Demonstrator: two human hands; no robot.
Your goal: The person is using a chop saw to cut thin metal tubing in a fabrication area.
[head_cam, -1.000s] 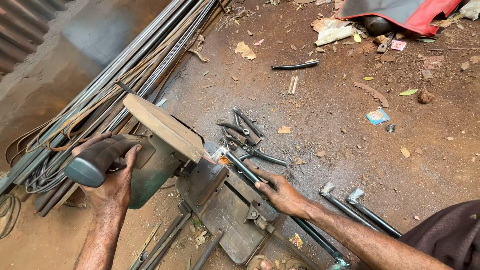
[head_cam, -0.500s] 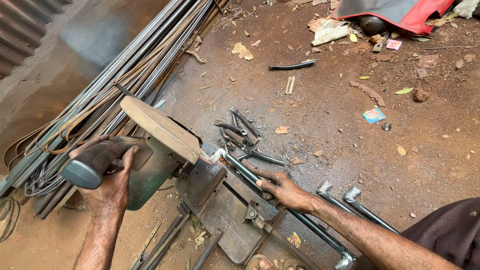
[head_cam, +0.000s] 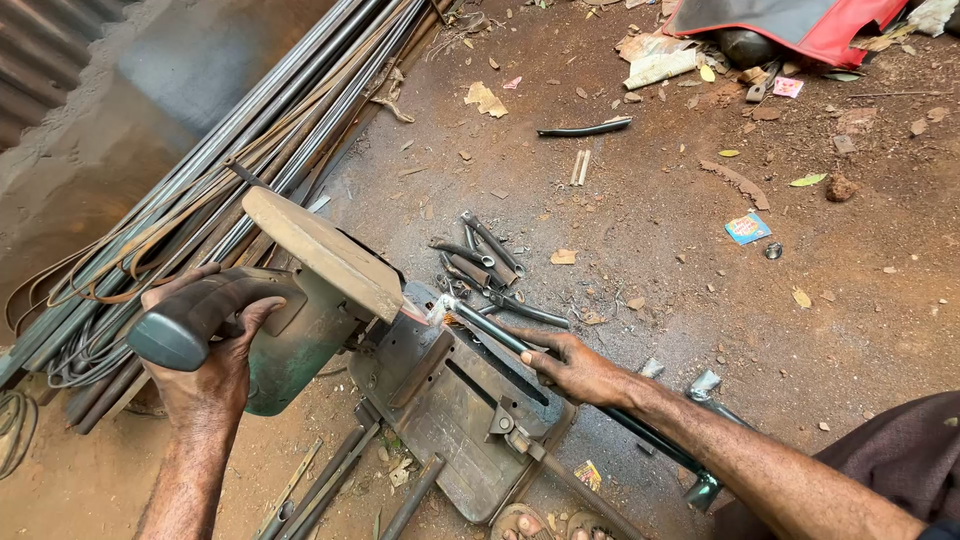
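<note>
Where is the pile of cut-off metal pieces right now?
In the head view, the cut pieces lie on the dirt ground near the middle, just beyond the saw and the rod that the right hand presses down.

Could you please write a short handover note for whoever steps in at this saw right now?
Left hand: gripped around the handle of the green chop saw, whose disc guard is lowered toward the bed.
Right hand: pressing a dark metal rod flat on the saw's base plate, its end at the blade.
Done: several short cut pieces lie on the ground just beyond the blade.
Left: the rod under the hand is not cut through yet; a bundle of long bars lies to the left.
</note>
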